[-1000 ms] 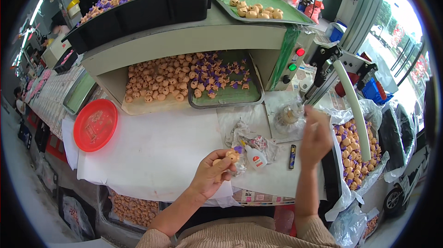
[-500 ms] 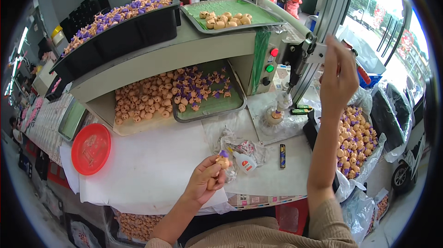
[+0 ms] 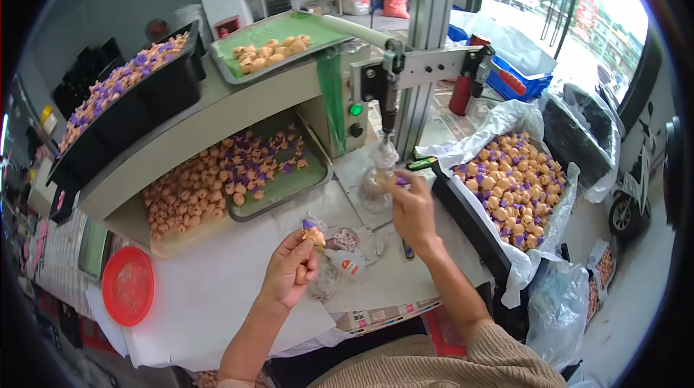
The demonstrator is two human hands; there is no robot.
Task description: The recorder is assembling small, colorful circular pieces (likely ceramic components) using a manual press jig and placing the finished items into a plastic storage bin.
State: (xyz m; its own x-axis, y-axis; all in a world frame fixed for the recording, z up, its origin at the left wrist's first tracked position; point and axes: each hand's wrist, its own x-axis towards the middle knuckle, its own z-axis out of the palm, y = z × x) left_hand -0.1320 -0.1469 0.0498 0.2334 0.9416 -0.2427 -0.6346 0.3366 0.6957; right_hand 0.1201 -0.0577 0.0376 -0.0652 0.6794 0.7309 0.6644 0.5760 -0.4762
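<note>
1. The right hand (image 3: 416, 207), nearer the lever press (image 3: 389, 99), was just beside its plastic-wrapped fixture (image 3: 371, 189), grip apparently pinched on a purple piece (image 3: 402, 180).
2. The left hand's (image 3: 288, 265) grip pinched a purple-topped figurine (image 3: 313, 232), long axis near upright, over the bench (image 3: 210, 298), left of the fixture.
3. The black crate (image 3: 473, 230) held beige-and-purple figures (image 3: 513, 193); the green-lined tray (image 3: 307, 177) held similar small pieces (image 3: 253, 160).
</note>
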